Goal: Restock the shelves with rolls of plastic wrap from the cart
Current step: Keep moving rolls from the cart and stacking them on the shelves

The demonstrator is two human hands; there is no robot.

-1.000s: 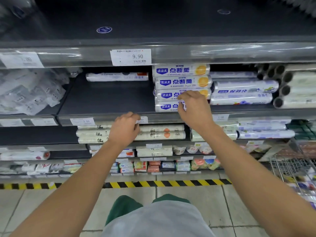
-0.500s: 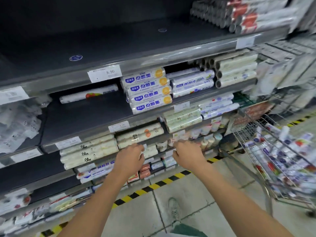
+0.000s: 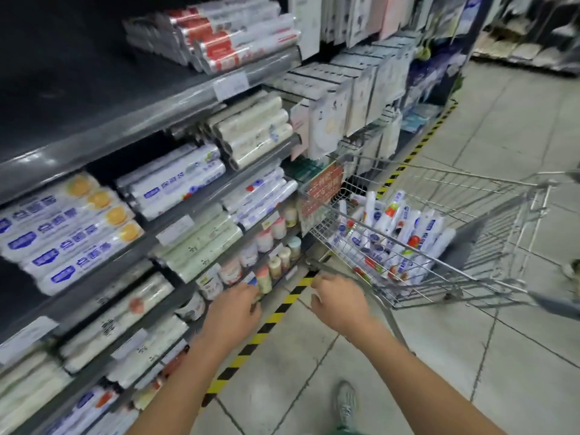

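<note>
Far left, the shelves [image 3: 194, 100] carry stacked rolls [image 3: 72, 227] of plastic wrap with orange dots, all blurred. Lower middle, the left hand [image 3: 232, 312] hangs in front of the bottom shelves, fingers loosely curled, gripping nothing. Just beside it, the right hand [image 3: 340, 304] reaches out above the striped floor tape [image 3: 273, 318], fingers bent and slightly spread, empty too. On the right stands the wire cart [image 3: 439, 170], with loose rolls [image 3: 401, 230] of plastic wrap heaped in its basket, apart from both hands.

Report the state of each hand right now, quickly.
Left hand: open, fingers loosely curled, holding nothing.
Right hand: open, empty, near the cart.
</note>
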